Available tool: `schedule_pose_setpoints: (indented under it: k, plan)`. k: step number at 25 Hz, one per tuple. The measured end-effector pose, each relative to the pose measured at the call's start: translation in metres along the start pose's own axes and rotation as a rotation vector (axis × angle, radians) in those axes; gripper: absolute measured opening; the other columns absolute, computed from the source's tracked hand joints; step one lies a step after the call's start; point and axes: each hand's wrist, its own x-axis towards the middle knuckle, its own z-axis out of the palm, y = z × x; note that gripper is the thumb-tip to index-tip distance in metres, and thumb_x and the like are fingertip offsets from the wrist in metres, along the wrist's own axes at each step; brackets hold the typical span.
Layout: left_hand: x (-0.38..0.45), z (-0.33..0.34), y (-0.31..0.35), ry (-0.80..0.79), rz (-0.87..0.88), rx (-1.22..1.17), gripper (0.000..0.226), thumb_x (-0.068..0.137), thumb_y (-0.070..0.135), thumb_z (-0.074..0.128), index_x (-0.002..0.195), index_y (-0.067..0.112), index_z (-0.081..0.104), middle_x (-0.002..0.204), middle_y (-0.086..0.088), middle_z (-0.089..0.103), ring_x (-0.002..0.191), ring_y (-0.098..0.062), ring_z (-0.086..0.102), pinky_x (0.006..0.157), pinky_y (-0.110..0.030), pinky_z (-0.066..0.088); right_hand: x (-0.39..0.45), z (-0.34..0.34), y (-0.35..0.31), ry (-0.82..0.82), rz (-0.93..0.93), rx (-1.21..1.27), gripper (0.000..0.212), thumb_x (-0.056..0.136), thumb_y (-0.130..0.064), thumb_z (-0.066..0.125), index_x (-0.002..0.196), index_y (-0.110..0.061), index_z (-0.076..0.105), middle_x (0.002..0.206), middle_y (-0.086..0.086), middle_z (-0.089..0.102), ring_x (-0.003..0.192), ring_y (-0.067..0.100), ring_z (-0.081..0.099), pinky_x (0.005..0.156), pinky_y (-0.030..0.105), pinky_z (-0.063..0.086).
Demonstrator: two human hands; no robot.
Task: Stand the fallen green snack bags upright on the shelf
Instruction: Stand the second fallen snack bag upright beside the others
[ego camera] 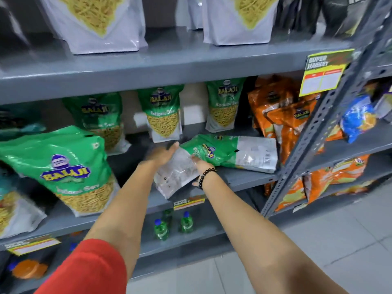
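Four green snack bags (162, 112) stand upright on the shelf (250, 177), while two fallen bags (229, 151) remain at its front right, the nearer one (176, 172) held between left hand (164, 154) and right hand (201, 164), not yet raised.

A short red sleeve (89, 270) covers the upper left arm, well below the grey shelf (148, 66). The right wrist wears a black beaded bracelet (206, 176); both forearms are bare.
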Motion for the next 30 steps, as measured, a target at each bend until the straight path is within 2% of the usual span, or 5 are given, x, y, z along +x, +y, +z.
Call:
schedule_pose_setpoints:
  k: [12,19,22,24,30]
  plan:
    - [-0.029,0.005,0.016,0.722,-0.419,-0.881,0.067,0.093,0.055,0.024,0.12,0.003,0.056,0.129,-0.023,0.056,0.119,-0.038,0.05,0.096,-0.039,0.037,-0.007,0.015,-0.036,-0.145,-0.655,-0.145,0.065,0.067,-0.006,0.082,0.122,-0.004,0.047,0.115,0.012,0.064,0.103,0.022,0.061,0.077,0.016,0.05]
    - [-0.024,-0.013,-0.002,0.417,-0.27,-1.07,0.074,0.089,0.065,0.019,0.131,0.012,0.049,0.138,-0.012,0.051,0.127,-0.027,0.046,0.109,-0.04,0.034,-0.012,0.006,0.016,0.179,-0.671,-0.422,0.033,0.081,-0.016,0.061,0.111,-0.005,0.058,0.11,0.019,0.067,0.103,0.035,0.063,0.084,0.034,0.05]
    - [-0.033,-0.015,-0.013,0.611,-0.426,-0.994,0.074,0.087,0.067,0.022,0.105,0.007,0.063,0.096,-0.01,0.066,0.088,-0.03,0.06,0.076,-0.037,0.047,-0.013,0.008,0.01,-0.053,-0.547,-0.444,0.071,0.08,-0.002,0.054,0.146,-0.009,0.027,0.141,0.015,0.048,0.123,0.034,0.053,0.093,0.031,0.044]
    - [-0.036,-0.014,-0.019,0.528,-0.45,-1.017,0.077,0.087,0.067,0.021,0.123,0.009,0.055,0.119,-0.012,0.061,0.103,-0.031,0.057,0.089,-0.04,0.046,-0.015,0.006,0.011,-0.056,-0.558,-0.508,0.092,0.076,-0.005,0.065,0.151,-0.011,0.011,0.154,0.011,0.029,0.136,0.03,0.039,0.104,0.031,0.038]
    - [-0.039,-0.008,-0.015,0.439,-0.353,-1.098,0.068,0.092,0.058,0.022,0.116,0.005,0.058,0.077,-0.007,0.071,0.075,-0.024,0.063,0.068,-0.033,0.049,-0.022,0.015,0.018,-0.005,-0.7,-0.591,0.115,0.054,-0.037,0.088,0.144,-0.005,0.023,0.141,0.017,0.039,0.131,0.033,0.041,0.109,0.04,0.038]
